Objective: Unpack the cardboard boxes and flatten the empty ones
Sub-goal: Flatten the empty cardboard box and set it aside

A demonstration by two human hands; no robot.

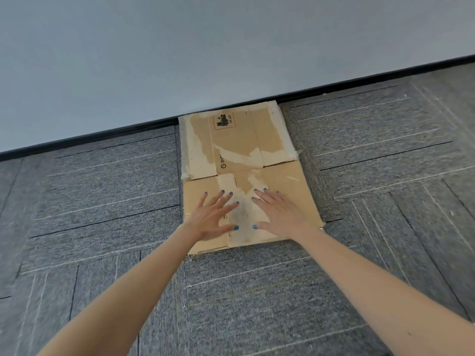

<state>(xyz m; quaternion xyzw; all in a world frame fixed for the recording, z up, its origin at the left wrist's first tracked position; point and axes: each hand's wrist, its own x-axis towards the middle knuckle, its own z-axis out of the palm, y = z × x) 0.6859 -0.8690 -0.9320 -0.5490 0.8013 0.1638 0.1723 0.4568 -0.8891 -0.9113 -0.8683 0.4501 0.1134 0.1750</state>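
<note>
Just 1 flat box (239, 142), 2 hands (210, 218) (281, 214) atop.

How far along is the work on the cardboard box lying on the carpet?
Done: the cardboard box lies flat on the carpet, its far edge at the wall.
In hand: the left hand and right hand press on its near half with straight, spread fingers.
Left: no other box is in view, so I cannot tell how many remain.
</note>
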